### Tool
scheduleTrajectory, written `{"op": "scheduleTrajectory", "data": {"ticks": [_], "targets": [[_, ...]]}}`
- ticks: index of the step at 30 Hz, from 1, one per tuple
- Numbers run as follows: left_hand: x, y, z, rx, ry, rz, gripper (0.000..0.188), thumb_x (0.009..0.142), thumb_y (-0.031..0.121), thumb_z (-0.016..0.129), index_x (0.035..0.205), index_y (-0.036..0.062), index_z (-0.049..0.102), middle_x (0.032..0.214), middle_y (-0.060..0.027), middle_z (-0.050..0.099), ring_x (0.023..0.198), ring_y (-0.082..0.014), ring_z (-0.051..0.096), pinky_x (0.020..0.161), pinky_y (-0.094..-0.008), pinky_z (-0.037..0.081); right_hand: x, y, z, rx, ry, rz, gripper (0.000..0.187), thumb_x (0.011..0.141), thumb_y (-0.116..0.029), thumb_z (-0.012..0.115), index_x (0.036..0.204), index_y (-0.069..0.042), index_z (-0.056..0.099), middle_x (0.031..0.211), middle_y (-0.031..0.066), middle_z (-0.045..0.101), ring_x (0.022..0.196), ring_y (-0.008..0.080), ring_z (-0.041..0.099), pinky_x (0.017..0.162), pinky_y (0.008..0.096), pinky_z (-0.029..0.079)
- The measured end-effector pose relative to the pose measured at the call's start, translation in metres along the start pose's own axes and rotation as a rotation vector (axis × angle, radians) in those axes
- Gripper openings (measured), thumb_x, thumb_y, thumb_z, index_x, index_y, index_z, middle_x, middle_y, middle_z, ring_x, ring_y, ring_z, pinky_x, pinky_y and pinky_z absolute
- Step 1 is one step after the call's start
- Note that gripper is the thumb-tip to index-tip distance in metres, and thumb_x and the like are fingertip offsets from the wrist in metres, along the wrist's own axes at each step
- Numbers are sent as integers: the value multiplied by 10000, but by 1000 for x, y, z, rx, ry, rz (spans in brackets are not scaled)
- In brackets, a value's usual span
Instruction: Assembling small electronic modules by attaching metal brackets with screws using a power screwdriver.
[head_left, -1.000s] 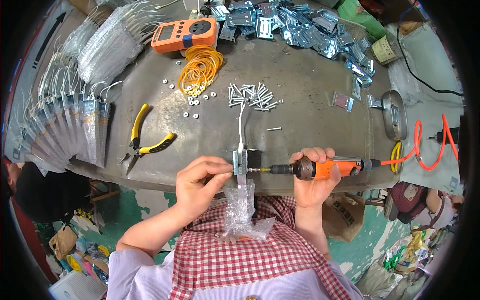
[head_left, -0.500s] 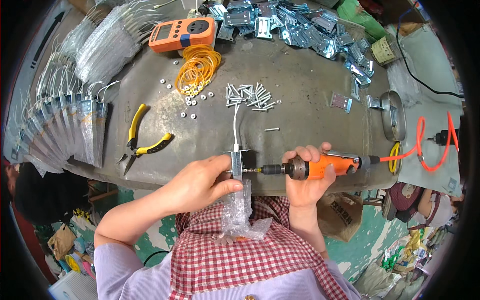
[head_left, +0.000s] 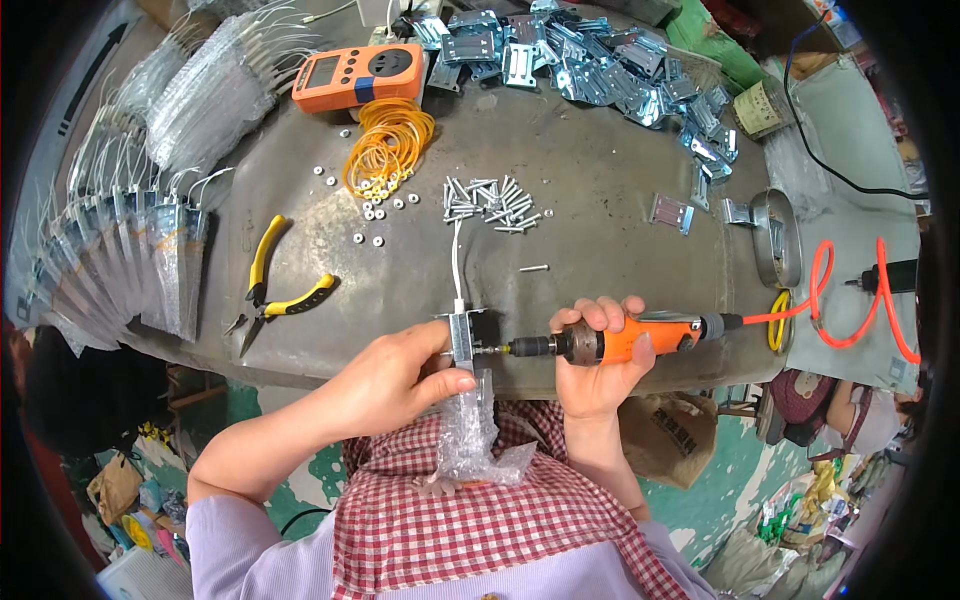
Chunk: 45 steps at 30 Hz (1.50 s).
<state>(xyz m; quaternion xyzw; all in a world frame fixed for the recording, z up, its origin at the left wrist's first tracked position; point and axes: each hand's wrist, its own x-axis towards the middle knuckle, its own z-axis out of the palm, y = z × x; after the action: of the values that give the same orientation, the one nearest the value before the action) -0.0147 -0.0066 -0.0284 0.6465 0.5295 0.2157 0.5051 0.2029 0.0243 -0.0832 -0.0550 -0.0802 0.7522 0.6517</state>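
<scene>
My left hand is closed around a narrow metal housing at the table's near edge. A white cable leaves the housing's far end, and bubble wrap covers its lower part, hanging over my checked apron. In my right hand lies an orange power screwdriver, held level with its bit pointing left. The bit meets the housing's right side beside a flat metal bracket; the exact contact is too small to make out. Beyond them sit a pile of screws and one loose screw.
Yellow-handled pliers lie left. Farther back are an orange multimeter, rubber bands, white washers and a heap of metal brackets. Bubble-wrapped units line the left. An orange coiled hose runs right, near a metal tin.
The whole view has shifted slightly. Both hands keep their grips, and the screwdriver bit stays at the housing's right side, perhaps slightly closer.
</scene>
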Motion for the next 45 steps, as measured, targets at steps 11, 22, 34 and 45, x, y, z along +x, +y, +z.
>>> {"op": "scheduleTrajectory", "data": {"ticks": [11, 22, 34, 45], "targets": [[-16, 7, 2, -19, 178, -182, 367, 730, 269, 720, 839, 3, 492, 621, -96, 507, 547, -191, 502, 527, -318, 424, 4, -13, 0, -150, 20, -50, 415, 787, -268, 675, 1140, -175, 479, 884, 6, 518, 910, 170, 478, 943, 416, 341], [-21, -8, 7, -328, 163, -190, 334, 786, 200, 698, 925, -6, 475, 733, -68, 610, 685, -98, 591, 630, -257, 481, 0, -5, -6, -327, -54, -22, 395, 818, -293, 638, 1156, -168, 476, 912, 28, 545, 926, 201, 490, 932, 440, 364], [-25, 31, -3, 225, 323, 89, 391, 717, 187, 732, 892, 1, 435, 718, -163, 594, 633, -269, 639, 533, -357, 495, 10, -5, 34, -294, -177, -195, 414, 811, -303, 650, 1166, -181, 476, 887, 15, 527, 918, 188, 483, 939, 428, 353], [2, -12, 10, 677, 402, 602, 153, 673, 72, 569, 798, -3, 523, 1189, -215, 489, 1085, -329, 511, 923, -472, 429, -5, -13, 13, -81, -11, -108, 426, 790, -251, 686, 1141, -169, 458, 878, 2, 483, 913, 167, 464, 940, 412, 351]]}}
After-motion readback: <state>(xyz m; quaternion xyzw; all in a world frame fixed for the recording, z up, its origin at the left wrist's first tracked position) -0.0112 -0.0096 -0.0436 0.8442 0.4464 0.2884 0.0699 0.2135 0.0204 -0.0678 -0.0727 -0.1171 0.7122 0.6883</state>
